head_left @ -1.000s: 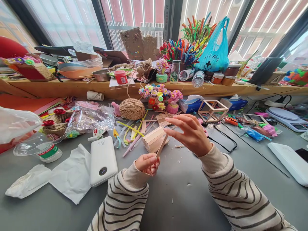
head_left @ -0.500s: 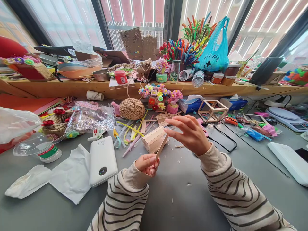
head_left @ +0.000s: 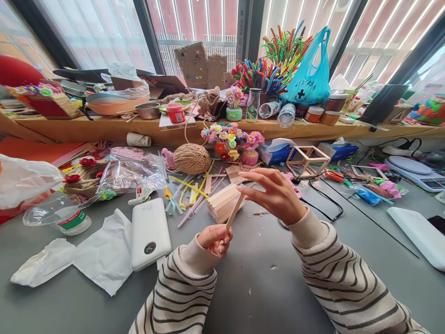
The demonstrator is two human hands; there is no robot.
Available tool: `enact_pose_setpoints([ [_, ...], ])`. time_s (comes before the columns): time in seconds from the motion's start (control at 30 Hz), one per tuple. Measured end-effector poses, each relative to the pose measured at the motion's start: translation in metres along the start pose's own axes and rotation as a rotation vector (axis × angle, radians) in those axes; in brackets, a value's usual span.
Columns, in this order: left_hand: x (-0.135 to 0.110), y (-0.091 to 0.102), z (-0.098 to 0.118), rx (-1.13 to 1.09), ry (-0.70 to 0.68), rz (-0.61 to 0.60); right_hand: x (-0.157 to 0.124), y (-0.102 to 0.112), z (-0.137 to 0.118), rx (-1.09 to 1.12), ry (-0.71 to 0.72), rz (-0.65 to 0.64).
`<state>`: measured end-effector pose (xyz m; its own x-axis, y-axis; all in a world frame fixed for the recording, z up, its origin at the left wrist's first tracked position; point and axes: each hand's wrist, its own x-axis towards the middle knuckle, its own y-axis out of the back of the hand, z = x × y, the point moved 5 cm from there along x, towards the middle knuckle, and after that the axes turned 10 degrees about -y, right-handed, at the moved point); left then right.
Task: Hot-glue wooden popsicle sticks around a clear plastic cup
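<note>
My left hand (head_left: 216,239) is closed around the lower end of a wooden craft stick (head_left: 235,211), which slants up to the right. My right hand (head_left: 274,192) is raised at the stick's upper end, its fingers apart; whether a fingertip touches the stick, I cannot tell. Just behind the stick, a block-shaped piece made of craft sticks (head_left: 222,202) lies on the grey table. Farther back are more flat craft sticks (head_left: 236,173), partly hidden by my right fingers.
A white power bank (head_left: 150,234) and white paper (head_left: 104,253) lie to the left. Behind are a twine ball (head_left: 192,158) and a small flower pot (head_left: 250,157). On the right stand an open wooden stick frame (head_left: 308,161), a black cable (head_left: 328,211) and a scale (head_left: 413,171).
The whole view has shifted very slightly. Both hands and the craft stick keep practically the same pose.
</note>
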<state>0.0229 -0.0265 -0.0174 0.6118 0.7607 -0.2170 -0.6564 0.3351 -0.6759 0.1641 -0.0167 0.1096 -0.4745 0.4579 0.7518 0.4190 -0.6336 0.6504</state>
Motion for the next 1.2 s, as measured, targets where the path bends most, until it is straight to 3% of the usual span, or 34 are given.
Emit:
enact_pose_setpoints([
  [0.1, 0.002, 0.001, 0.001, 0.036, -0.033, 0.046, 0.002, 0.0, 0.008, 0.148, -0.115, -0.038],
  [0.23, 0.002, 0.004, 0.005, 0.114, -0.112, 0.152, 0.0, -0.005, 0.023, 0.409, -0.456, -0.026],
  [0.33, 0.0, 0.003, 0.012, 0.227, -0.227, 0.225, -0.004, -0.019, 0.024, 0.552, -0.636, -0.149],
  [0.5, -0.004, -0.005, 0.019, 0.37, -0.311, 0.248, -0.006, -0.028, 0.017, 0.652, -0.673, -0.276],
  [0.8, -0.004, -0.007, 0.02, 0.425, -0.341, 0.263, -0.008, -0.028, 0.018, 0.762, -0.781, -0.284],
  [1.2, -0.006, -0.008, 0.021, 0.476, -0.468, 0.365, -0.012, -0.032, 0.021, 0.936, -0.974, -0.397],
])
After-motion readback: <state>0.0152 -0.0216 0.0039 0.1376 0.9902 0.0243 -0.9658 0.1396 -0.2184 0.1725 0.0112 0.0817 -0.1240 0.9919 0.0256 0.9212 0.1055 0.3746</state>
